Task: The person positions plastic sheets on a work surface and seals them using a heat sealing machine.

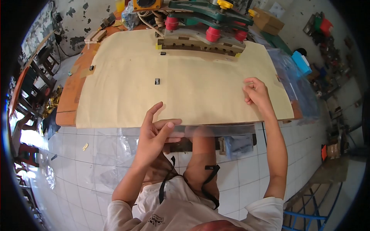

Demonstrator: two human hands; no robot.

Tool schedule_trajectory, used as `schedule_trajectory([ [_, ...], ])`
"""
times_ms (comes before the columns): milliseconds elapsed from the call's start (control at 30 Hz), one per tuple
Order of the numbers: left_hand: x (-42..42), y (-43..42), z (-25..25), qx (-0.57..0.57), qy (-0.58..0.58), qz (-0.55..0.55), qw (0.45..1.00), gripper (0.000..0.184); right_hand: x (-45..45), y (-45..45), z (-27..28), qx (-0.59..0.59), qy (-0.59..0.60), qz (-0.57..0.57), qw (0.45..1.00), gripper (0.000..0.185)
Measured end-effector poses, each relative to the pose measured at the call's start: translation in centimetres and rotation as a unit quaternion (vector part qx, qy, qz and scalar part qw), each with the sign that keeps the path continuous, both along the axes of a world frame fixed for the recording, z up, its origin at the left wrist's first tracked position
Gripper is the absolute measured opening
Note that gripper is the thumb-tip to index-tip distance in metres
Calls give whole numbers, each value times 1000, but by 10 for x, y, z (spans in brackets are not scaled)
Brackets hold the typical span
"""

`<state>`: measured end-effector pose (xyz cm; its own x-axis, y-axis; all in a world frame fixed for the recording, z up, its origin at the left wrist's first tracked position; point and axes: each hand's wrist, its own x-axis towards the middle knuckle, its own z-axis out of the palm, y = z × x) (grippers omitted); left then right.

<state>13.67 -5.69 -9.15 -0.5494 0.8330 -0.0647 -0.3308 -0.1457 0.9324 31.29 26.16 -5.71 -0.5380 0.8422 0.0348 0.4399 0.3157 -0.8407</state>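
My left hand (160,131) grips a clear plastic strip (223,131) between thumb and lower fingers, index finger raised, at the front edge of a paper-covered worktable (119,88). The strip stretches rightward above my knees. My right hand (255,92) hovers over the tan paper, fingers curled; whether they pinch anything, I cannot tell. A green-framed press (216,21) stands at the back.

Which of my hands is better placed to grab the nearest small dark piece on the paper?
Probably your left hand: its raised finger is nearest the dark piece, while your right hand is farther off across the paper. The left is at the clear plastic, though; I can't tell whether it grips it.
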Motion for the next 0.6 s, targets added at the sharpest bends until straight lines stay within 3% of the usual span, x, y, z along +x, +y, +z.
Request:
schedule_trajectory([
  [233, -10, -2, -1, -59, 48, -9, 997, 54, -25, 31, 18, 13, -202, 11, 979, 24],
  [300, -10, -1, 1, -65, 48, -15, 997, 52, -34, 31, 20, 118, -289, 12, 950, 33],
  [333, -9, 0, 5, -68, 57, -6, 996, 53, -37, 30, 17, 117, -288, 12, 950, 33],
  [400, -10, 3, 8, -71, 67, 3, 995, 53, -44, 28, 8, 278, -294, 19, 914, 41],
  [500, -16, 5, 10, -78, 84, 10, 993, 52, -55, 22, -3, 364, -272, 78, 888, 48],
  [533, -17, 4, 12, -89, 95, 9, 992, 50, -58, 25, -10, 363, -271, 79, 888, 48],
  [600, -20, 4, 12, -101, 107, 8, 989, 49, -65, 28, -22, 363, -241, 195, 878, 56],
])
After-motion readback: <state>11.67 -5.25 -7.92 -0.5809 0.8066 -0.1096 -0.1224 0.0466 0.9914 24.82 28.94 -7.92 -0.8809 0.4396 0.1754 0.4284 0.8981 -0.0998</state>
